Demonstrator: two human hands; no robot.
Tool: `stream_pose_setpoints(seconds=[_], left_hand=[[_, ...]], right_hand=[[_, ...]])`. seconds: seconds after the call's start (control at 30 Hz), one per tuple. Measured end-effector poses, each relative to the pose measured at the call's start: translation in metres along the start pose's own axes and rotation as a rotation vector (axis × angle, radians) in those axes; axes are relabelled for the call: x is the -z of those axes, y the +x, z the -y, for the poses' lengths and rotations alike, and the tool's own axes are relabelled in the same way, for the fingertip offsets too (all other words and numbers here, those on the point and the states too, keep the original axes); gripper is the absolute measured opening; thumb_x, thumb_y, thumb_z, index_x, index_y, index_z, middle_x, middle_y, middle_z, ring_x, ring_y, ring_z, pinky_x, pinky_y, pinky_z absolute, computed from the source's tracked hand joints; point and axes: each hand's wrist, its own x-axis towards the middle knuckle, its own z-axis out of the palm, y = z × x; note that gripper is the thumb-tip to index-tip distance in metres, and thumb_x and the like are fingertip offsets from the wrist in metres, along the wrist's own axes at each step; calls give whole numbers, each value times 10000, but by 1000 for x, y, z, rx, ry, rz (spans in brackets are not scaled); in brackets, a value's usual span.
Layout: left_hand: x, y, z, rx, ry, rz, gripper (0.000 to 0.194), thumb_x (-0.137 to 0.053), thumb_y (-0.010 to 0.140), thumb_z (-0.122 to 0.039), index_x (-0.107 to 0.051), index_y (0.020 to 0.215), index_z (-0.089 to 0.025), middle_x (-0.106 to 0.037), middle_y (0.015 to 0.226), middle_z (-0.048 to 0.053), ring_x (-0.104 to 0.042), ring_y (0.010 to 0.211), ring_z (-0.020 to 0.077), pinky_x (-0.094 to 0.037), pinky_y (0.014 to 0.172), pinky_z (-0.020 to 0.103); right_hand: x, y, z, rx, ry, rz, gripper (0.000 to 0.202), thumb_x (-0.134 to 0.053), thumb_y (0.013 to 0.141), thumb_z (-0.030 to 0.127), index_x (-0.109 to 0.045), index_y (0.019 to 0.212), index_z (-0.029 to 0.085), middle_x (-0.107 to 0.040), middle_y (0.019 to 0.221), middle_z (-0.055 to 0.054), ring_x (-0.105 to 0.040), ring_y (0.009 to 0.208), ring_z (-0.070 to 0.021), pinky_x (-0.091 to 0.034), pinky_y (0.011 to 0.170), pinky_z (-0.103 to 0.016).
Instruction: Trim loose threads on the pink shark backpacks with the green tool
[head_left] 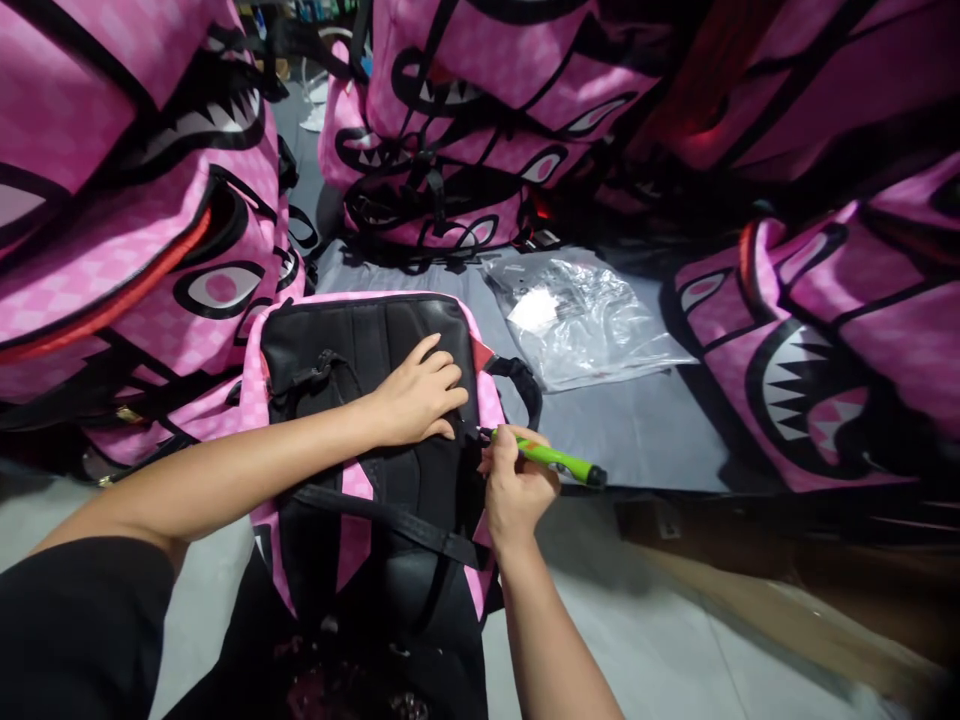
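A pink-and-black backpack point(360, 345) lies with its black padded back panel up, partly on the grey table and partly over my lap. My left hand point(421, 395) rests on that panel with its fingers spread. At the bag's right edge my right hand point(519, 485) is closed around a green marker pen point(559, 460) with a black end. The pen's tip points left at the bag's side seam; whether it touches cannot be made out. A black strap point(397, 525) crosses the lower part of the panel, and a strap loop point(525, 385) sticks out on the right.
Pink backpacks with shark-mouth prints are piled at the left point(217, 290), at the back point(480, 90) and at the right point(810, 390). A clear plastic bag point(592, 320) lies on the grey tabletop point(622, 430). Under the table is a cardboard box point(750, 600).
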Motion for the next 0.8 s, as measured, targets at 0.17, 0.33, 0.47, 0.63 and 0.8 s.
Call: stream_pose_setpoints(seconds=[0.17,0.33,0.47,0.63,0.8], left_hand=[[-9,-11,-7,-19,23,-153,242,-657,878,-427,-651,888,-185,-643,920,32,-566,1033,239,-356,1143,565],[-20,-16,-6,-33,10,-244,260,-594,920,-437,-636,857,-188,-640,899,21,-557,1013,218,-377,1145,539],[-23,-16,-5,-31,-4,-254,239,-622,906,-422,-634,854,-189,-641,899,17,-562,1017,219,-399,1133,535],[-24,-15,-4,-31,4,-268,266,-625,900,-442,-629,821,-188,-635,864,14,-572,997,217,-415,1126,525],[-26,-16,-4,-25,6,-277,267,-624,902,-440,-636,819,-187,-644,876,17,-576,997,212,-422,1127,518]], right_hand=[[-9,6,-5,177,-174,37,282,-559,949,422,-642,897,157,-669,736,-32,-638,609,-155,-519,622,-297],[-11,7,-7,211,-239,76,282,-570,932,427,-650,859,166,-692,781,-52,-670,697,-181,-535,697,-321],[-10,8,-6,197,-274,71,289,-548,949,421,-641,852,164,-691,772,-57,-665,674,-177,-528,672,-314],[-11,7,-5,172,-271,63,302,-551,954,431,-649,870,158,-702,797,-65,-675,685,-180,-530,682,-314],[-14,7,-2,159,-297,101,335,-540,954,460,-653,863,158,-697,777,-61,-659,643,-176,-522,655,-315]])
